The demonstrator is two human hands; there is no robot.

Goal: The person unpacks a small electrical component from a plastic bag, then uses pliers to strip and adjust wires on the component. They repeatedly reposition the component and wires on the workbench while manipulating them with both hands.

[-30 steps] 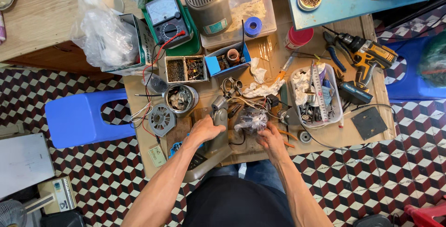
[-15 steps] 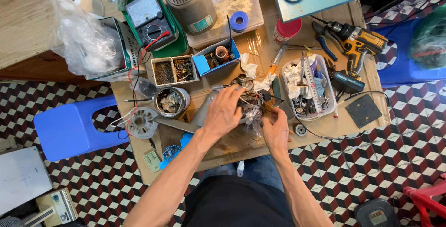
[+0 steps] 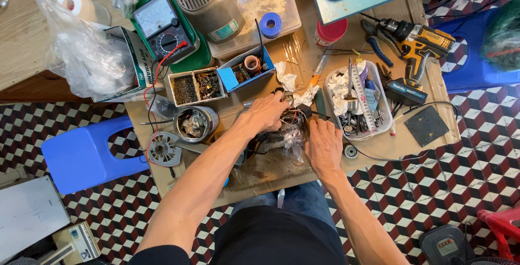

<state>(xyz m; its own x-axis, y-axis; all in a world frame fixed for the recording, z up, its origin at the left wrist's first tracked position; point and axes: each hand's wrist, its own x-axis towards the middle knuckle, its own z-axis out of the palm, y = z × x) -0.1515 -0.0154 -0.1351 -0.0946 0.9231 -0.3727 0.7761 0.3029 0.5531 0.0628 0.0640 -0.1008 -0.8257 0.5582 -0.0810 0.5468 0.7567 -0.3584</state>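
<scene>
Moved since half a second ago: the left hand (image 3: 266, 112) has slid a little left and now lies over the top of the motor part (image 3: 281, 129); the right hand (image 3: 324, 144) stays at its right side.
Left hand: fingers curled down onto the wires at the top of the part; whether it pinches one I cannot tell.
Right hand: laid flat against the part's right edge, fingers together, steadying it.
Where it lies: mid-bench, on the brown bench (image 3: 411, 151), between the round metal tin (image 3: 195, 123) and the clear tray (image 3: 357, 102) of odds and ends.
How it looks: a dark, compact lump with thin red and dark leads tangled on top and a scrap of clear plastic wrap hanging at its lower side; most of it is hidden by the hands.
Risk, wires: a hard tug could likely tear a thin lead loose.
Risk, crowding: the blue box (image 3: 244, 69) and a black cable (image 3: 379, 156) lie near; a sweep of the wrist could snag or tip them.
Risk, wrap: the loose film may catch under the fingers and spoil the grip.
</scene>
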